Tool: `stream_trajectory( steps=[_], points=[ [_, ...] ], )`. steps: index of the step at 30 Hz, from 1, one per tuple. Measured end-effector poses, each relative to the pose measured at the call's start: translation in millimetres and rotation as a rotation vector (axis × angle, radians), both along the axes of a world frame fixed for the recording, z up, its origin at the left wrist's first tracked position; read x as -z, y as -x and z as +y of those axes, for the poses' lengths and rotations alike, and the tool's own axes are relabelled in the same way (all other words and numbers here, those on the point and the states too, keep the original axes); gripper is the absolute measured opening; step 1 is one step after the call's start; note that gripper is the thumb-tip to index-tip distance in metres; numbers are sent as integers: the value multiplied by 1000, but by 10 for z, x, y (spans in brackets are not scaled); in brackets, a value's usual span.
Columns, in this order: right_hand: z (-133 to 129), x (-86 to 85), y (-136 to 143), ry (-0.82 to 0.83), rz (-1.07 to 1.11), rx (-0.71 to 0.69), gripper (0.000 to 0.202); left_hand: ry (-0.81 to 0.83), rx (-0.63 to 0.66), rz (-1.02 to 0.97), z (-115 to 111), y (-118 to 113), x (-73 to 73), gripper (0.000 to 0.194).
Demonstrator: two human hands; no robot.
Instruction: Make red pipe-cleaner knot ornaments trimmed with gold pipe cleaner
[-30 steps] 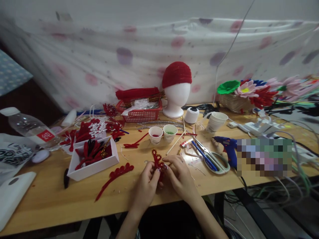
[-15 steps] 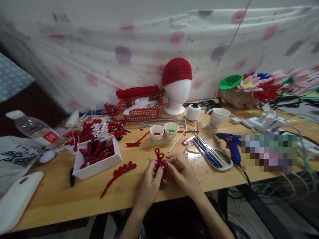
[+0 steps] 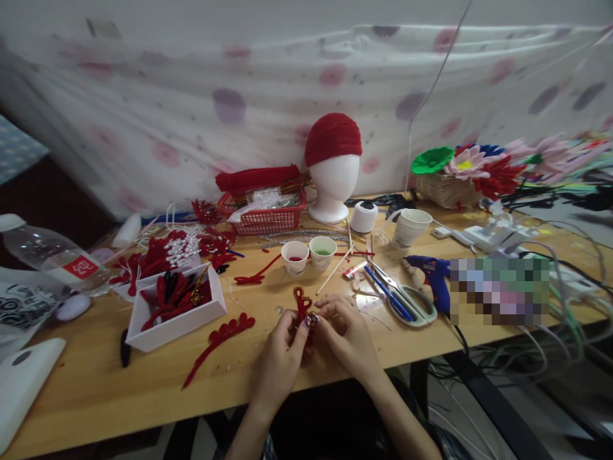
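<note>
Between my two hands is a red pipe-cleaner ornament (image 3: 301,304) with gold trim on its upper loops. My left hand (image 3: 283,350) is closed around its lower part, thumb in front. The fingers of my right hand (image 3: 348,335) pinch at its right side, thumb and fingertips meeting my left thumb. My fingers cover most of the ornament's lower half. To the left on the table lies a scalloped red pipe-cleaner strip (image 3: 218,342). Just beyond my hands stand a paper cup of red beads (image 3: 295,266) and a paper cup of green beads (image 3: 322,260).
Scissors (image 3: 412,305), a blue pen (image 3: 385,295) and a blue glue gun (image 3: 433,278) lie right. A white box (image 3: 177,319) of red pieces sits left. Behind stand a red basket (image 3: 268,220), a foam head (image 3: 335,182) and a thread spool (image 3: 364,218).
The whole view has shifted so the table things sit slightly further left. My hands stay together on the red ornament, with only small finger movement.
</note>
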State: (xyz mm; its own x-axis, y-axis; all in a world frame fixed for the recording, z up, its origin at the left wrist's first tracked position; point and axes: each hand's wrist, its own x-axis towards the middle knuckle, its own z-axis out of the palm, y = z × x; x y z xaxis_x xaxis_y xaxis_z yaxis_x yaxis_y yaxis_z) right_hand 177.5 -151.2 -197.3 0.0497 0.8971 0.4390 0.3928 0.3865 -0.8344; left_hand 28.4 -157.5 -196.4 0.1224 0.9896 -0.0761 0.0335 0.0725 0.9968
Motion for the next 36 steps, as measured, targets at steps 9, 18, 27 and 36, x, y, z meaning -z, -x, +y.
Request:
stream_trajectory(
  steps=[9, 18, 27, 36],
  points=[
    [-15, -20, 12, -30, -14, 26, 12, -31, -15, 25, -14, 12, 17, 28],
    [-20, -18, -15, -59, -58, 78, 8, -36, -24, 24, -8, 30, 35, 27],
    [-37, 2, -31, -39, -95, 66, 8, -50, 25, 25, -19, 8, 11, 25],
    [-36, 5, -39, -42, -145, 128, 11, -56, 17, 80, -37, 1, 1, 22]
  ],
)
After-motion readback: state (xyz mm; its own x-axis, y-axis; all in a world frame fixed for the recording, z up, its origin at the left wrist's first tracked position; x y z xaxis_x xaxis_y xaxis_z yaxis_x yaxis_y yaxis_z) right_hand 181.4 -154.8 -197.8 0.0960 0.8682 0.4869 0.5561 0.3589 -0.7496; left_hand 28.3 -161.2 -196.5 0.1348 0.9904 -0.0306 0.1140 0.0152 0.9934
